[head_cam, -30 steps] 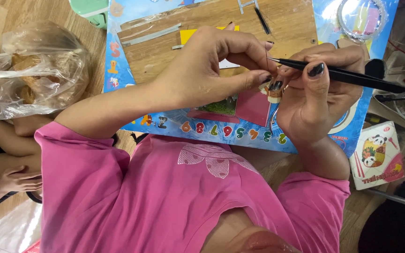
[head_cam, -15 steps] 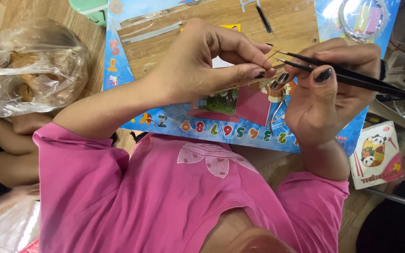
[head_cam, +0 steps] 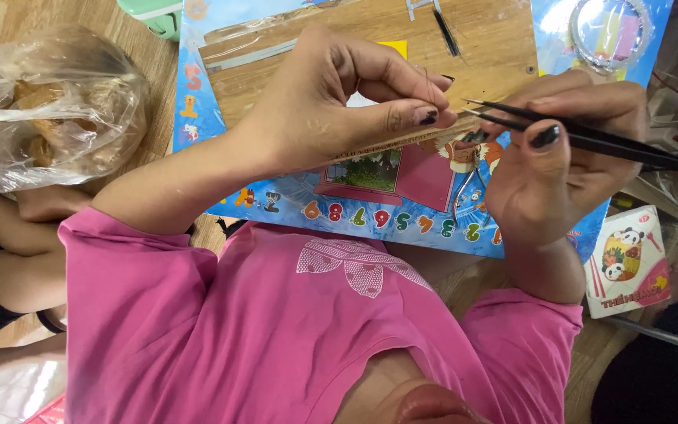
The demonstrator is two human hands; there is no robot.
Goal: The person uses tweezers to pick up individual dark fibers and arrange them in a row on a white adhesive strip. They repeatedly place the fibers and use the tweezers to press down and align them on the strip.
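She sits over a wooden board (head_cam: 496,47) laid on a colourful number mat (head_cam: 370,212). Her right hand (head_cam: 566,157) pinches black tweezers (head_cam: 590,137), whose tips point at the fingertips of her left hand (head_cam: 339,102). That left hand is closed narrow, thumb against forefinger, on something too fine to make out. A plastic bag (head_cam: 49,102) of food lies well apart.
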